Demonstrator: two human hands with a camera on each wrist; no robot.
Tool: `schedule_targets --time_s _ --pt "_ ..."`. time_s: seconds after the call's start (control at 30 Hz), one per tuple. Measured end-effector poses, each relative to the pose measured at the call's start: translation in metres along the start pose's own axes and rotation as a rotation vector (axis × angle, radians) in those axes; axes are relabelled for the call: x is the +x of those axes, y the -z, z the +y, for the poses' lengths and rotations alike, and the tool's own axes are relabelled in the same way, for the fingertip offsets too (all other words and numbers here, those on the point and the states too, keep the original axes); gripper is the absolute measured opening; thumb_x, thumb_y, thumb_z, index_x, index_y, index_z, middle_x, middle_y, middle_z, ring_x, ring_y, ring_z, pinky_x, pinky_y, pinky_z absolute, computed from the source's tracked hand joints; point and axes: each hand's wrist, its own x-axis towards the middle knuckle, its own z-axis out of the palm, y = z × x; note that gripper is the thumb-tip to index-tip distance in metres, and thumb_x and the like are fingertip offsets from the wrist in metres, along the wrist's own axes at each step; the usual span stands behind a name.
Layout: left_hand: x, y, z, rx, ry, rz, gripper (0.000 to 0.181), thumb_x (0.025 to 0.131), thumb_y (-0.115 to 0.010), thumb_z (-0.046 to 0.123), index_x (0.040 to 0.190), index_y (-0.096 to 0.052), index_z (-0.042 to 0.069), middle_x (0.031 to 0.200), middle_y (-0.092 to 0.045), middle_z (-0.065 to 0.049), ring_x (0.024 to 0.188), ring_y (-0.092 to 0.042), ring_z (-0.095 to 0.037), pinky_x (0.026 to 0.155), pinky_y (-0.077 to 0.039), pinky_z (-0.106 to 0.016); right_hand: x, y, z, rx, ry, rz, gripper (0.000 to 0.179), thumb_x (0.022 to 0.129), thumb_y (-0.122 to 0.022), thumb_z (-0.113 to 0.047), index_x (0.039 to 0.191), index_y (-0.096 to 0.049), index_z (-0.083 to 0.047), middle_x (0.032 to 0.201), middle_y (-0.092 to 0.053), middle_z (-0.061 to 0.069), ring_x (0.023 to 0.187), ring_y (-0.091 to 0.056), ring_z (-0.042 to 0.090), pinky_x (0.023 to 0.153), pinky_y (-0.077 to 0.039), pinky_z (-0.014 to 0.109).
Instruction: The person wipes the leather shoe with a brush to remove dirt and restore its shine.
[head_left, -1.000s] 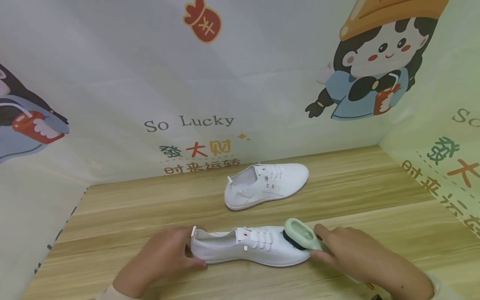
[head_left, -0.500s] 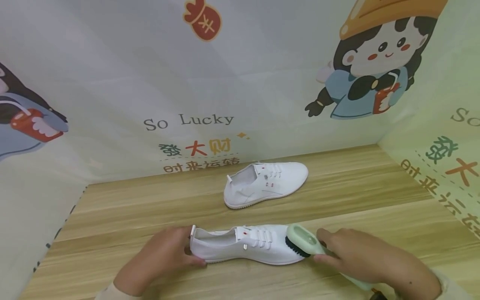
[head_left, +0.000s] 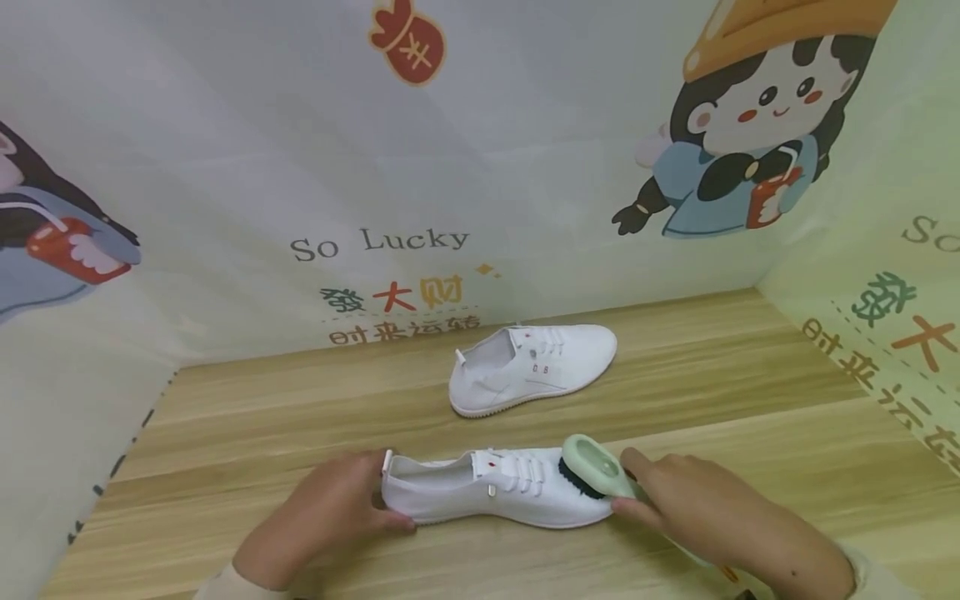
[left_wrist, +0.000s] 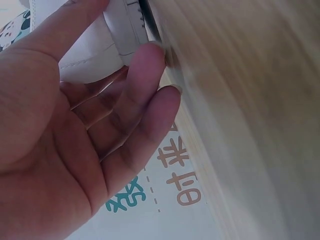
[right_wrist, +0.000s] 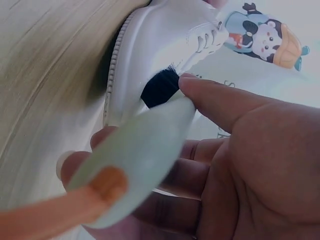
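A white lace-up shoe [head_left: 450, 496] lies sideways on the near part of the wood-grain table, its toe to the right. My left hand [head_left: 330, 504] grips its heel, thumb on the near side; in the left wrist view the fingers [left_wrist: 145, 75] curl round the heel end. In my right hand [head_left: 690, 500] is a pale green brush [head_left: 596, 462] with black bristles [right_wrist: 162, 87], held by its handle. The bristles press on the upper of the toe. An orange strap [right_wrist: 55, 212] hangs from the handle's end in the right wrist view.
A second white shoe [head_left: 536, 371] stands farther back on the table [head_left: 300, 408], toe to the right. Behind it rises a pale printed cloth backdrop [head_left: 525, 200] with cartoon figures and lettering, which also closes off both sides.
The brush in my right hand slid right and down over the toe, then came back left and up toward the laces. My left hand and both shoes have stayed in place.
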Motion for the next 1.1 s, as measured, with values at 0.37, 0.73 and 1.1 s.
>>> schedule_targets --time_s 0.37,0.73,1.1 --pt "0.0 -0.001 0.0 -0.008 0.011 -0.001 0.051 0.064 -0.091 0.044 0.101 -0.064 0.023 0.084 -0.063 0.014 0.075 -0.055 -0.007 0.069 -0.047 -0.033 0.0 0.003 0.007 -0.053 -0.022 0.003 0.034 0.097 -0.06 -0.046 0.103 -0.057 -0.012 0.066 -0.046 -0.008 0.058 -0.042 0.007 0.053 -0.036 0.026" --pt "0.0 -0.002 0.0 -0.02 0.01 -0.008 0.052 0.065 -0.091 0.045 0.103 -0.064 0.023 0.086 -0.063 0.013 0.077 -0.055 -0.007 0.07 -0.048 -0.033 -0.002 0.005 0.01 -0.018 -0.013 -0.011 0.034 0.098 -0.058 -0.048 0.1 -0.055 -0.014 0.067 -0.046 -0.009 0.058 -0.042 0.006 0.053 -0.036 0.026" --pt "0.0 -0.002 0.001 -0.014 -0.002 -0.001 0.05 0.065 -0.09 0.044 0.102 -0.064 0.024 0.086 -0.062 0.014 0.078 -0.055 -0.006 0.071 -0.048 -0.033 -0.005 0.007 0.006 0.05 0.03 -0.07 0.033 0.099 -0.052 -0.053 0.101 -0.052 -0.02 0.068 -0.047 -0.012 0.059 -0.041 0.003 0.055 -0.037 0.024"
